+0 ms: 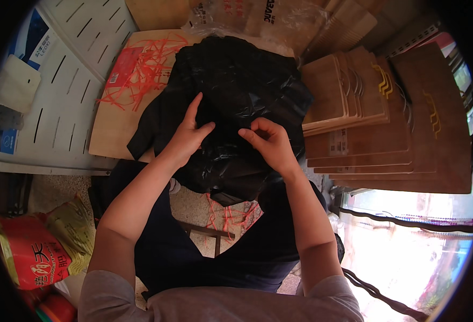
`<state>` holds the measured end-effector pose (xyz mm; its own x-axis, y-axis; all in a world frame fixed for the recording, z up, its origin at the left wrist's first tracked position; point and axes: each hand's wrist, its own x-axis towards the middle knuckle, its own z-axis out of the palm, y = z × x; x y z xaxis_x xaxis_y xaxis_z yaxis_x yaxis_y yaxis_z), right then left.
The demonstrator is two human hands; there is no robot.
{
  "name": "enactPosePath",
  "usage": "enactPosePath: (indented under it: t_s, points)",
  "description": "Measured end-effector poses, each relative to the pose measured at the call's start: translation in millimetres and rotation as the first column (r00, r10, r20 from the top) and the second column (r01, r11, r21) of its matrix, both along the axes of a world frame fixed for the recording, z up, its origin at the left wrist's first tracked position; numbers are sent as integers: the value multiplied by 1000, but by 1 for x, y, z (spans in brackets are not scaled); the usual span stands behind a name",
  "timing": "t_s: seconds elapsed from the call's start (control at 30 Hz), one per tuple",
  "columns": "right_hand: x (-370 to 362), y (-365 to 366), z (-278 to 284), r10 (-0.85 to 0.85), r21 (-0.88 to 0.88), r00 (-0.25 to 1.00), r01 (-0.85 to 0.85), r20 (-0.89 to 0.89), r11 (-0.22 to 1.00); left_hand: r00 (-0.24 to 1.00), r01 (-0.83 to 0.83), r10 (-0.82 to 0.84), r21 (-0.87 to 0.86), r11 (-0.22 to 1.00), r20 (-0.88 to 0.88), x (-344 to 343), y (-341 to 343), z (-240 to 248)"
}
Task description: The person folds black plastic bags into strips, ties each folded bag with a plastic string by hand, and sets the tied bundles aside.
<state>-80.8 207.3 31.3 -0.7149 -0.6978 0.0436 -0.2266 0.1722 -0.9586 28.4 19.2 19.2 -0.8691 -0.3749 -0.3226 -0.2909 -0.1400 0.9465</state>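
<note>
A big, crumpled black plastic bag (236,80) spreads over the board in front of me and hangs down toward my knees. My left hand (189,134) is at the bag's left part, its index finger stretched out and its thumb held apart. Closer to the right side, my right hand (268,142) has its thumb and index finger bent together in a pinch at the black plastic. Whatever lies inside or under the bag is hidden.
Tangled red plastic strips (145,70) lie on the pale wooden board (107,126). Wooden boards with hooks (365,118) stack at the right. A slotted light metal panel (59,96) stands left; a red and yellow sack (38,247) sits below it. Clear plastic wrapping (279,24) lies behind.
</note>
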Motion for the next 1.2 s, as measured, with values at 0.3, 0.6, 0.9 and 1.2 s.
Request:
enactPosePath:
  t_s: [0.3, 0.6, 0.9, 1.2]
  points:
    - [-80, 55, 2, -397, -314, 721, 635, 567, 706, 995, 50, -50, 2, 999, -91, 1, -2, 1]
    - [-2, 19, 27, 72, 13, 967, -71, -245, 997, 997, 51, -49, 29, 998, -63, 2, -7, -12]
    - [9, 0, 9, 152, 86, 890, -127, -430, 988, 997, 39, -33, 76, 996, -75, -3, -4, -11]
    - [-75, 44, -1, -433, -248, 752, 601, 496, 759, 999, 0, -5, 89, 996, 47, 3, -2, 8]
